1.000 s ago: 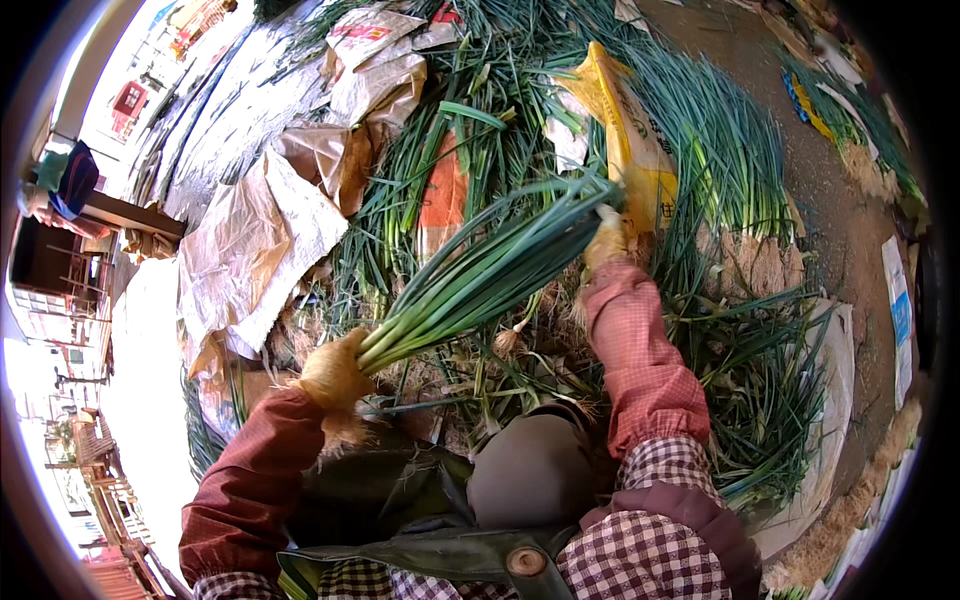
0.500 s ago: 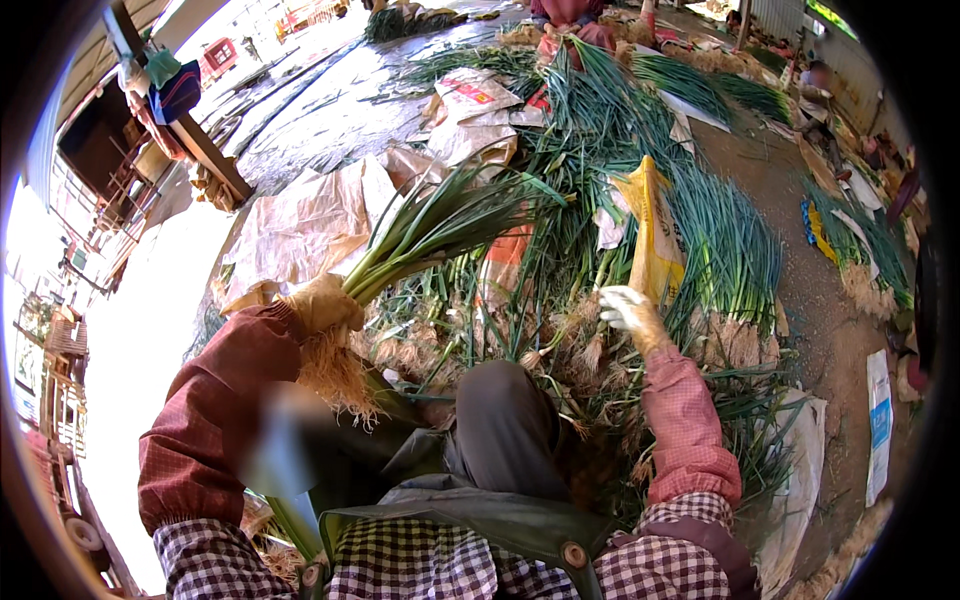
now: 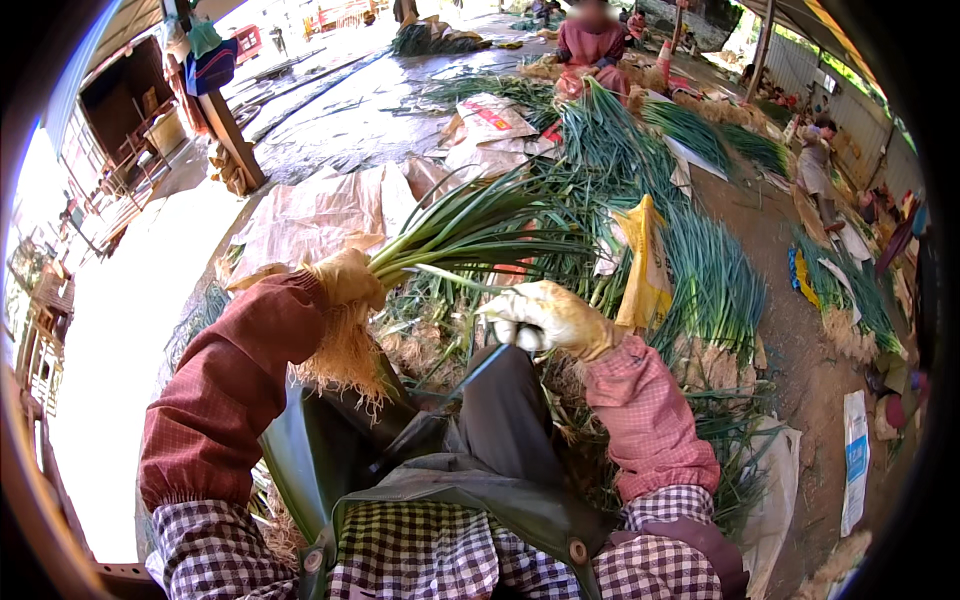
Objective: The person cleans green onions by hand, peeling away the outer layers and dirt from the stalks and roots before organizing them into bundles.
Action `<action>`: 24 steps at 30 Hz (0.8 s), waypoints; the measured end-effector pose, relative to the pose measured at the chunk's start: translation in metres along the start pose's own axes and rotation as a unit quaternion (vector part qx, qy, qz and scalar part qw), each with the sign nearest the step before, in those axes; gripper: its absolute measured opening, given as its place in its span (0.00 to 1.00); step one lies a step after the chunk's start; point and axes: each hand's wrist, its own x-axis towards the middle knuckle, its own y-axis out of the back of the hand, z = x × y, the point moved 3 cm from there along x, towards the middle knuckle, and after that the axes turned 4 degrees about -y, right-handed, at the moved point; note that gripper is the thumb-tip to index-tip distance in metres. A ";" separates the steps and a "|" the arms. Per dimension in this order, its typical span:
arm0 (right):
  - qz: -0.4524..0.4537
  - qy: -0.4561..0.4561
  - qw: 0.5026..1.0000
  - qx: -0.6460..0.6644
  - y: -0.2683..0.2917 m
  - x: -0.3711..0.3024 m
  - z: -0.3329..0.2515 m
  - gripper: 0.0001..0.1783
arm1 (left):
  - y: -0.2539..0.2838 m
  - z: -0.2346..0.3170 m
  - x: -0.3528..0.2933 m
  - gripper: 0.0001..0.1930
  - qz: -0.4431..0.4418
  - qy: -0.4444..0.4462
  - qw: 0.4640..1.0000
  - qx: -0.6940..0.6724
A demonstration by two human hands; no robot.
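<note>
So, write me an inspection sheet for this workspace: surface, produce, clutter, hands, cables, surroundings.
Surface: brown ground at right, with small scraps.
Produce: bunch of long green onions with shaggy tan roots; row of dark-green onions lying at right.
Clutter: crumpled pale-pink plastic sheet; yellow plastic bag; flat white-and-blue packet on the ground.
Hands: left hand in a tan glove clasps the bunch above its roots; right hand in a yellow-stained white glove, fingers curled near a pale stalk, grip unclear.
Cables: nothing seen.
Surroundings: person in a dusty-red top seated ahead; brown wooden post at left.
</note>
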 end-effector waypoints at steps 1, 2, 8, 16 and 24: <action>0.015 0.012 1.000 0.005 0.007 -0.016 -0.006 0.18 | 0.001 -0.005 -0.005 0.12 -0.013 0.026 0.999 -0.020; 0.077 -0.019 0.997 -0.014 0.028 -0.036 -0.008 0.16 | 0.001 -0.002 -0.005 0.12 -0.030 0.040 0.998 -0.045; 0.471 -0.248 0.725 -0.438 0.149 -0.137 0.057 0.30 | 0.057 -0.068 -0.062 0.08 0.099 0.099 0.983 -0.115; 0.494 -0.373 0.779 -0.097 0.219 -0.228 0.182 0.21 | 0.176 -0.249 -0.262 0.13 0.262 -0.040 0.951 -0.159; 0.420 -0.286 0.841 -0.188 0.194 -0.089 0.130 0.22 | 0.032 -0.414 -0.330 0.17 0.479 0.499 0.677 -0.251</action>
